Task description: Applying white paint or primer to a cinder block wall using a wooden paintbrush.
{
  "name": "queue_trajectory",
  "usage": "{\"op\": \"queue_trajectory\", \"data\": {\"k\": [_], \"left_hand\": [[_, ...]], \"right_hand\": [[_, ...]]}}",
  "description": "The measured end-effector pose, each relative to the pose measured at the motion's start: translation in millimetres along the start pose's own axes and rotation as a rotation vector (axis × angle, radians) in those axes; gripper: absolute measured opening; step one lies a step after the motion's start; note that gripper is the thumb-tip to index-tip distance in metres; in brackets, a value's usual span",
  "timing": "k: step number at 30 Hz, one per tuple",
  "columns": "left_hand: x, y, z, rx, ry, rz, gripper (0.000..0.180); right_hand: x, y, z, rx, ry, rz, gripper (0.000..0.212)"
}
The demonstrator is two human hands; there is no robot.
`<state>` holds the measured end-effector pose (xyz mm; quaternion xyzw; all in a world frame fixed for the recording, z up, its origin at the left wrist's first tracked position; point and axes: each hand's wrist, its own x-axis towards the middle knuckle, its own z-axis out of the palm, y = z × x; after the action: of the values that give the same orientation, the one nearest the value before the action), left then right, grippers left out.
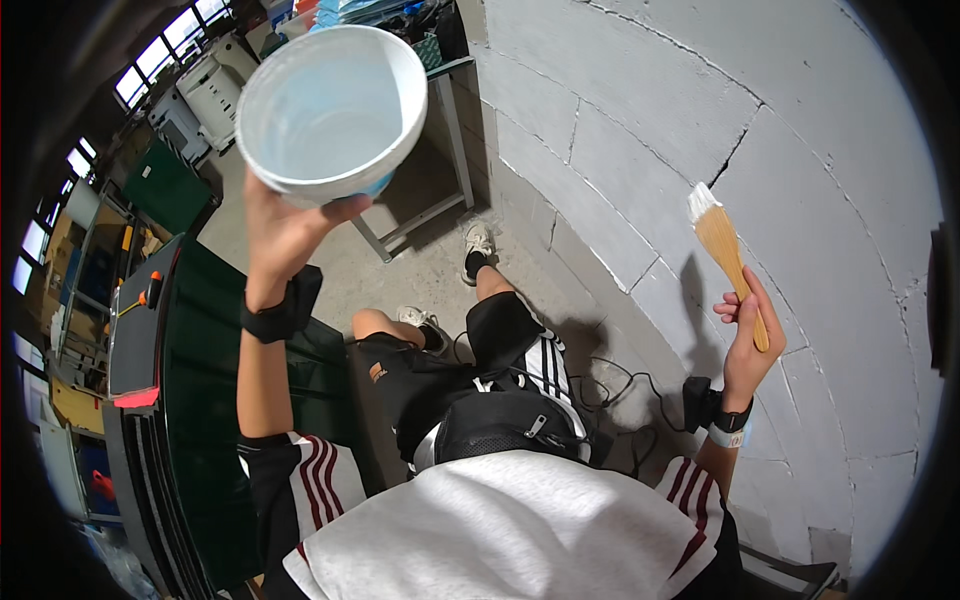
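My left hand [290, 235] is raised at the upper left, wrapped round the lower side of a white plastic bucket [330, 120]. The bucket is tilted so its open mouth shows, with pale whitish smears on the inner wall. On the right, my right hand [750, 325] grips a paintbrush [722, 243] by its wooden handle. White paint coats the bristles, which point up and to the left, close to the grey block wall [640, 180]. Whether the bristles touch the wall I cannot tell.
A dark crack and mortar lines run across the wall. Black cables [625, 375] lie by its foot. Beyond the bucket stands a metal-legged table [455, 140] piled with goods. At my left are a dark green cabinet [215, 400] and a screwdriver with an orange handle [152, 290].
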<state>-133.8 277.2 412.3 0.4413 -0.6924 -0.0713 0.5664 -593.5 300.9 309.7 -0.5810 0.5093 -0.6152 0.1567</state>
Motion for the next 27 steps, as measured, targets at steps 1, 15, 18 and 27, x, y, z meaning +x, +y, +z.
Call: {"op": "queue_trajectory", "data": {"k": [1,15,18,27], "left_hand": [[2.6,6.7,3.8,-0.010,-0.006,-0.027,0.082],[-102.1,-31.6,104.5,0.060,-0.109,-0.280,0.097],[-101.5,-39.6,117.0,0.041,-0.092,-0.229,0.098],[-108.1,-46.3,132.0,0.074,-0.048,-0.166,0.096]], "right_hand": [[3.5,5.5,-0.4,0.001,0.000,0.012,0.032],[14.5,52.5,41.5,1.110,-0.329,0.571,0.041],[8.8,44.3,51.3,1.160,-0.360,0.574,0.036],[2.8,13.6,67.3,0.977,-0.486,0.272,0.022]]}}
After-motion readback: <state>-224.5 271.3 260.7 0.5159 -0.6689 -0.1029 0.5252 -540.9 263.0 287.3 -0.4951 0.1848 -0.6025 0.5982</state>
